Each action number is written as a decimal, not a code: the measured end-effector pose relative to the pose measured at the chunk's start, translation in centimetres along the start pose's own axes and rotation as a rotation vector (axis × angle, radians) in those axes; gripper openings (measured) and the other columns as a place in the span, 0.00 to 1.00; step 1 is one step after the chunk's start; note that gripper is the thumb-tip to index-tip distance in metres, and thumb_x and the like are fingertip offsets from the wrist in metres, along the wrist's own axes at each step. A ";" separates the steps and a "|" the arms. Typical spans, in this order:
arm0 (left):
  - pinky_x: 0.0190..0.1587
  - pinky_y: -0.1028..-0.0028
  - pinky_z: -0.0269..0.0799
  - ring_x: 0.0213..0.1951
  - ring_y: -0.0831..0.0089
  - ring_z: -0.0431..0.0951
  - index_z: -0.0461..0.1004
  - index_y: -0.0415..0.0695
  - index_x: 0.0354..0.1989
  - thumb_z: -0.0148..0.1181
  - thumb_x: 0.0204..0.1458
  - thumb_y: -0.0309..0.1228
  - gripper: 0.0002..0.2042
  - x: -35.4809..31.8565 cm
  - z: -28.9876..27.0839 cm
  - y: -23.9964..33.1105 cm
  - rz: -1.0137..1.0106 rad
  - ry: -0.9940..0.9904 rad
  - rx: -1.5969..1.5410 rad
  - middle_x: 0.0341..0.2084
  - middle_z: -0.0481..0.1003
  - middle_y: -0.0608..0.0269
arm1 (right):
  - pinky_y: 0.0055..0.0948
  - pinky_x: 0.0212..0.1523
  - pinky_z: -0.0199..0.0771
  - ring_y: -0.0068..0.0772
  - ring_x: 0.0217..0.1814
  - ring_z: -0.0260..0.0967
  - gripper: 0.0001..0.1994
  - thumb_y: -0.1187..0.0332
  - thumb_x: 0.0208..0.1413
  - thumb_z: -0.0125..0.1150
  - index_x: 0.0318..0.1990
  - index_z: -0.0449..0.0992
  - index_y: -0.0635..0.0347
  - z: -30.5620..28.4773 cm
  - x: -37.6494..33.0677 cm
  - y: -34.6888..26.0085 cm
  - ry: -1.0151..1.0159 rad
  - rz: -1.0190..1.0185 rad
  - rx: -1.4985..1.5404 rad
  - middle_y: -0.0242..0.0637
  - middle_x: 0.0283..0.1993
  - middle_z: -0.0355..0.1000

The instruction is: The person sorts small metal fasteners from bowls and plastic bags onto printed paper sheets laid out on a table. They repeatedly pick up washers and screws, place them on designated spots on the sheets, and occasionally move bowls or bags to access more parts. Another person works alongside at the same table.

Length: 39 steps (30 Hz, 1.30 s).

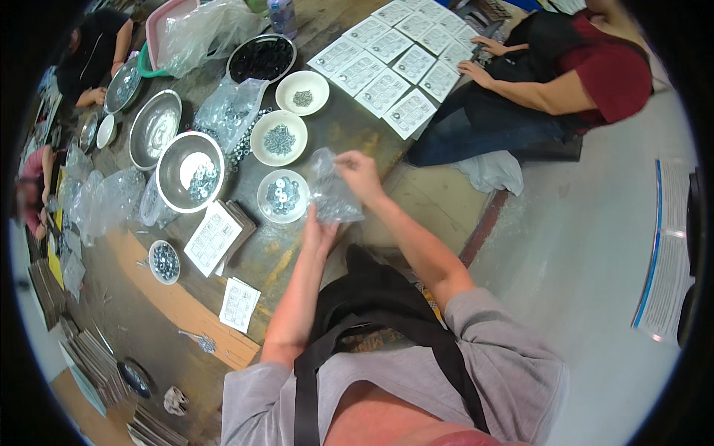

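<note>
A clear plastic bag (332,195) hangs between my hands just past the table's near edge. My left hand (318,232) grips its lower left corner, and my right hand (360,177) pinches it near the upper right. Whether anything lies inside the bag I cannot make out. Directly left of it stands a white bowl of washers (283,196). Behind that bowl is another white bowl with small screws (279,140), and farther back a third with tiny metal pieces (302,98).
Steel bowls (165,195) and a bowl of black parts (232,62) stand to the left and back. Printed sheets (364,61) cover the far right, where a co-worker (550,82) sits. Near my left arm are stacked leaflets (212,236) and a small bowl of nuts (164,262).
</note>
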<state>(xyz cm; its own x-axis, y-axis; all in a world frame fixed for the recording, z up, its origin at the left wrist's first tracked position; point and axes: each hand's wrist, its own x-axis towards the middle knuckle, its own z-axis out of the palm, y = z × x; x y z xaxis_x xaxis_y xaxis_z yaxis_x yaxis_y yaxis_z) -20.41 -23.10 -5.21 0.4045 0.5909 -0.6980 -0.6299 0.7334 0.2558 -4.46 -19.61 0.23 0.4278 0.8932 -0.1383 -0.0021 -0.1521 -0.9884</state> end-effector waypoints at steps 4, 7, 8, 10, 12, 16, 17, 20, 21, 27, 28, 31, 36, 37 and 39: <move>0.55 0.55 0.68 0.52 0.58 0.71 0.64 0.41 0.54 0.44 0.62 0.39 0.17 5.3 2.6 -1.6 0.011 0.206 0.010 0.50 0.69 0.53 | 0.26 0.44 0.71 0.26 0.41 0.73 0.09 0.77 0.49 0.59 0.39 0.77 0.66 -2.3 6.1 4.9 -0.021 0.084 -0.031 0.38 0.39 0.77; 0.51 0.56 0.70 0.49 0.57 0.72 0.63 0.38 0.53 0.40 0.64 0.37 0.17 6.8 3.8 -2.0 0.041 0.211 0.019 0.47 0.71 0.49 | 0.28 0.46 0.72 0.31 0.46 0.72 0.19 0.74 0.48 0.61 0.50 0.71 0.68 -3.5 7.0 7.1 0.017 0.072 0.024 0.45 0.46 0.74; 0.51 0.58 0.71 0.48 0.58 0.73 0.63 0.38 0.53 0.39 0.64 0.37 0.17 6.9 4.2 -2.2 0.055 0.238 0.072 0.46 0.72 0.48 | 0.29 0.46 0.72 0.33 0.47 0.72 0.22 0.71 0.49 0.62 0.53 0.68 0.68 -4.1 6.4 7.4 0.037 0.100 -0.036 0.46 0.47 0.73; 0.47 0.63 0.75 0.46 0.62 0.75 0.63 0.38 0.52 0.39 0.64 0.37 0.17 6.7 5.1 -2.2 0.065 0.220 0.038 0.46 0.72 0.49 | 0.30 0.47 0.72 0.35 0.49 0.71 0.27 0.65 0.50 0.63 0.56 0.64 0.67 -4.9 5.6 7.2 0.046 0.270 -0.153 0.47 0.48 0.72; 0.48 0.63 0.75 0.46 0.63 0.75 0.63 0.38 0.52 0.39 0.64 0.36 0.16 6.4 6.2 -2.0 0.073 0.255 0.050 0.45 0.72 0.52 | 0.27 0.43 0.73 0.33 0.43 0.72 0.28 0.59 0.50 0.64 0.55 0.65 0.66 -5.9 3.9 6.3 -0.090 0.691 -0.003 0.45 0.46 0.72; 0.46 0.64 0.75 0.45 0.64 0.75 0.64 0.41 0.51 0.42 0.62 0.35 0.14 5.2 7.7 -0.9 -0.022 0.212 -0.037 0.44 0.72 0.56 | 0.20 0.26 0.69 0.25 0.29 0.70 0.19 0.63 0.54 0.60 0.48 0.70 0.66 -5.2 2.2 4.6 -0.133 0.751 0.207 0.38 0.35 0.73; 0.46 0.65 0.74 0.45 0.64 0.75 0.65 0.41 0.51 0.44 0.62 0.35 0.14 4.9 7.7 -0.4 -0.051 0.201 0.017 0.44 0.72 0.56 | 0.19 0.22 0.66 0.23 0.26 0.69 0.16 0.64 0.55 0.58 0.46 0.71 0.66 -4.8 2.4 4.3 -0.076 0.684 0.222 0.36 0.33 0.73; 0.49 0.66 0.71 0.47 0.66 0.74 0.65 0.44 0.52 0.48 0.59 0.36 0.15 3.8 7.0 0.8 -0.144 0.155 0.139 0.46 0.72 0.58 | 0.17 0.15 0.61 0.19 0.19 0.65 0.10 0.67 0.57 0.53 0.40 0.74 0.65 -5.0 3.5 3.1 -0.076 0.644 0.238 0.31 0.26 0.71; 0.49 0.65 0.70 0.48 0.65 0.73 0.65 0.43 0.53 0.48 0.59 0.37 0.16 3.9 6.8 1.2 -0.170 0.102 0.073 0.47 0.71 0.57 | 0.17 0.13 0.59 0.18 0.17 0.63 0.08 0.69 0.58 0.52 0.38 0.75 0.64 -5.2 4.0 2.7 -0.048 0.682 0.212 0.30 0.24 0.70; 0.53 0.59 0.69 0.51 0.59 0.72 0.64 0.40 0.55 0.45 0.61 0.46 0.23 7.7 6.0 1.2 -0.365 -0.020 -0.206 0.50 0.70 0.52 | 0.17 0.10 0.53 0.15 0.13 0.57 0.09 0.67 0.57 0.51 0.35 0.75 0.62 -5.3 4.7 -1.0 -0.072 0.677 0.049 0.27 0.20 0.68; 0.53 0.59 0.70 0.51 0.59 0.72 0.64 0.39 0.55 0.45 0.61 0.45 0.22 8.4 6.1 0.8 -0.359 -0.061 -0.207 0.50 0.71 0.52 | 0.17 0.10 0.52 0.14 0.13 0.57 0.10 0.66 0.57 0.51 0.34 0.75 0.62 -5.2 4.7 -1.5 -0.080 0.654 0.006 0.27 0.20 0.68; 0.52 0.59 0.71 0.49 0.59 0.74 0.65 0.38 0.53 0.43 0.62 0.41 0.19 9.8 6.4 -0.1 -0.327 -0.087 -0.220 0.48 0.71 0.51 | 0.19 0.13 0.54 0.15 0.15 0.59 0.11 0.65 0.55 0.53 0.31 0.77 0.63 -5.2 5.2 -2.3 -0.085 0.546 -0.160 0.27 0.20 0.68; 0.49 0.60 0.74 0.45 0.62 0.76 0.67 0.36 0.49 0.42 0.62 0.32 0.14 10.1 6.2 -0.1 -0.159 0.037 -0.009 0.45 0.72 0.52 | 0.21 0.24 0.64 0.19 0.23 0.66 0.10 0.65 0.52 0.57 0.33 0.78 0.64 -6.7 6.9 -1.5 -0.202 0.449 -0.490 0.28 0.23 0.71; 0.48 0.60 0.75 0.45 0.63 0.76 0.67 0.35 0.48 0.42 0.62 0.31 0.13 10.1 6.1 -0.1 -0.098 0.046 0.086 0.45 0.72 0.52 | 0.22 0.27 0.66 0.20 0.25 0.68 0.11 0.65 0.52 0.58 0.36 0.78 0.64 -7.6 7.2 -1.6 -0.299 0.533 -0.544 0.29 0.25 0.72; 0.48 0.61 0.74 0.45 0.63 0.75 0.67 0.34 0.48 0.43 0.61 0.29 0.13 10.0 6.1 -0.2 -0.086 0.031 0.044 0.45 0.72 0.52 | 0.22 0.31 0.69 0.22 0.31 0.70 0.13 0.66 0.51 0.58 0.42 0.76 0.64 -8.8 7.2 -1.3 -0.407 0.689 -0.487 0.30 0.31 0.73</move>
<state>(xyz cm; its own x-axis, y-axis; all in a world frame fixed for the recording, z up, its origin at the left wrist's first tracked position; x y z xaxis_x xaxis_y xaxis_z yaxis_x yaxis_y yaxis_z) -12.17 -15.33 -8.12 0.4345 0.5152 -0.7388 -0.5635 0.7954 0.2232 6.54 -16.68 1.07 0.1235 0.6052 -0.7864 0.2804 -0.7815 -0.5574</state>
